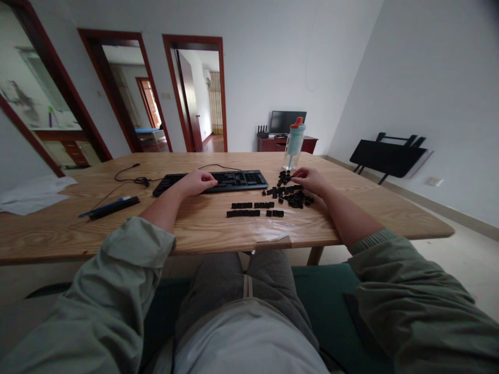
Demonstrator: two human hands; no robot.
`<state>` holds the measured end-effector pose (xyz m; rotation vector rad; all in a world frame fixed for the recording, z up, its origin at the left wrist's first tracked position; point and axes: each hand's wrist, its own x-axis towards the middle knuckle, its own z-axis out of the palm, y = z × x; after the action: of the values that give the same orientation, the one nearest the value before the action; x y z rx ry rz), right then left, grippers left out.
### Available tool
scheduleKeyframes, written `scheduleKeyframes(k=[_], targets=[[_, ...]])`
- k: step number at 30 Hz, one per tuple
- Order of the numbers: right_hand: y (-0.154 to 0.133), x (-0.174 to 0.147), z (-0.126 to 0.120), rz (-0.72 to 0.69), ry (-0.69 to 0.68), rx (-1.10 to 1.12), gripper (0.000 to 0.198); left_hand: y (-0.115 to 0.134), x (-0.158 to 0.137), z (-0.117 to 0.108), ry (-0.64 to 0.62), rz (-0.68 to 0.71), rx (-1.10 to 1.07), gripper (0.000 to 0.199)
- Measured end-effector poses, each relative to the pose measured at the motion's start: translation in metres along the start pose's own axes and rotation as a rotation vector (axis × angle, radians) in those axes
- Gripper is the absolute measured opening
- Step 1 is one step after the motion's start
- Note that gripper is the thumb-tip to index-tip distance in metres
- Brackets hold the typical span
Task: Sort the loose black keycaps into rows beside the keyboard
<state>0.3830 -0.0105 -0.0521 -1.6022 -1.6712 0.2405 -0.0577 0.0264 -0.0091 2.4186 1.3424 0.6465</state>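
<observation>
A black keyboard (234,181) lies on the wooden table, some of its keys off. My left hand (197,183) rests over its left half, fingers curled together; whatever they may hold is hidden. At the right, my right hand (307,179) pinches at the edge of a small heap of loose black keycaps (284,178); the fingertips are closed on a keycap, hard to see at this size. Another heap of keycaps (298,199) lies just in front of that hand. Nearer me, several keycaps stand in two short rows (244,213).
Behind the right hand stands a clear bottle (293,145) with a red and teal lid. A cable (141,181) runs left of the keyboard. A long black strip (114,208) and a blue stick lie at left, with white paper (35,192) beyond. Clear tape (273,242) covers the table's front edge.
</observation>
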Motion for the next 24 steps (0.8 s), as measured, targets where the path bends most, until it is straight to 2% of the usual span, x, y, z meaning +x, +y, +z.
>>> scheduleKeyframes(k=[2, 7, 14, 24], targets=[[-0.001, -0.001, -0.001, -0.003, 0.029, 0.094, 0.019, 0.001, -0.001, -0.001, -0.004, 0.003, 0.007, 0.047], [-0.005, -0.003, -0.004, 0.017, -0.005, 0.234, 0.020, 0.003, -0.002, -0.001, -0.003, -0.005, 0.006, 0.047], [-0.012, -0.008, -0.009, 0.075, -0.037, 0.358, 0.034, 0.003, -0.002, -0.002, 0.000, -0.013, -0.010, 0.046], [-0.015, -0.010, -0.010, 0.067, -0.042, 0.508, 0.036, 0.003, -0.002, -0.001, -0.005, -0.013, -0.019, 0.048]])
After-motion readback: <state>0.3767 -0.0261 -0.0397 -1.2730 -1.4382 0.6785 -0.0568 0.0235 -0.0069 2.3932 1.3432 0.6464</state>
